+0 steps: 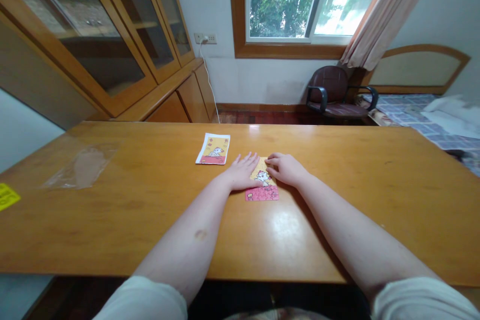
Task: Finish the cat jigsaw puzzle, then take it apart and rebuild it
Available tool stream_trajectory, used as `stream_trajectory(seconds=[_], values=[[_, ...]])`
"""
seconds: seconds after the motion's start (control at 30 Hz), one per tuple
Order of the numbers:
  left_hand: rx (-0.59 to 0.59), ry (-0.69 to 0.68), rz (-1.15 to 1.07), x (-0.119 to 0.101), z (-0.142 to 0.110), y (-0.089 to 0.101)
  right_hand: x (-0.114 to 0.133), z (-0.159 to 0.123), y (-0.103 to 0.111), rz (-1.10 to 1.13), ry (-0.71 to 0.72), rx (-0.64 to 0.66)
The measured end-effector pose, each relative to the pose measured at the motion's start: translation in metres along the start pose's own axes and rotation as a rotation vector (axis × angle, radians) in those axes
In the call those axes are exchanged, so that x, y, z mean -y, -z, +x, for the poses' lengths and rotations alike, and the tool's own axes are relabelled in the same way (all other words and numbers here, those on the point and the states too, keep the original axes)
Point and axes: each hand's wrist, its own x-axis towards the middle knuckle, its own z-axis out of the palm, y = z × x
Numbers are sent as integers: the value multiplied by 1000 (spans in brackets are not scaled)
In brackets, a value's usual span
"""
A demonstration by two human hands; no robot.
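Note:
A jigsaw puzzle (262,193) with a yellow top, a pink bottom and a white cartoon animal lies flat on the wooden table (180,230). Over its left part rests my left hand (242,172), fingers stretched and spread, the thumb reaching across the picture. My right hand (287,169) is at the puzzle's upper right edge. Its fingers are bent and slightly apart, with the tips touching the puzzle; no loose piece shows in them. Both hands cover parts of the picture. Left of the puzzle and farther back lies a white-bordered picture card (213,150) with a similar design.
A clear plastic bag (88,166) lies on the table's left side, near a yellow label (7,196) at the edge. Beyond the table stand a glass-door cabinet (150,72), an office chair (332,90) and a bed (408,110). A white cord (210,80) hangs from a wall socket.

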Motion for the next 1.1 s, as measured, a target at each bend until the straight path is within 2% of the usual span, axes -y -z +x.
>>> stream_trajectory(seconds=[0.1,0.17,0.33,0.37,0.43,0.5,0.6,0.67,0.7,0.8,0.93,1.0,1.1], values=[[-25,10,-6,1,1,-2,1,-1,0,-18,-2,2],[-86,10,-44,0,1,-2,1,-1,-1,-26,10,-2],[-432,-35,-167,-12,-12,16,3,-4,6,-58,1,-93],[-463,-27,-164,-16,-16,22,5,-5,11,-67,-7,-102],[-501,4,-124,-23,-27,38,11,-7,25,-78,-35,-67],[-529,54,-78,-30,-37,53,16,-11,41,-68,-146,0],[-421,190,-49,-36,-49,64,21,-22,57,-45,-284,131],[-298,239,-15,-37,-56,58,21,-34,54,-46,-282,115],[-273,248,4,-38,-59,50,21,-40,48,-45,-244,73],[-327,294,69,-39,-69,14,21,-60,18,-27,-190,-18],[-301,315,83,-40,-74,-29,20,-74,-17,-15,-233,-11],[-288,367,73,-38,-71,-38,19,-73,-23,-33,-271,6],[-338,482,82,-34,-63,-38,16,-66,-24,-67,-442,5]])
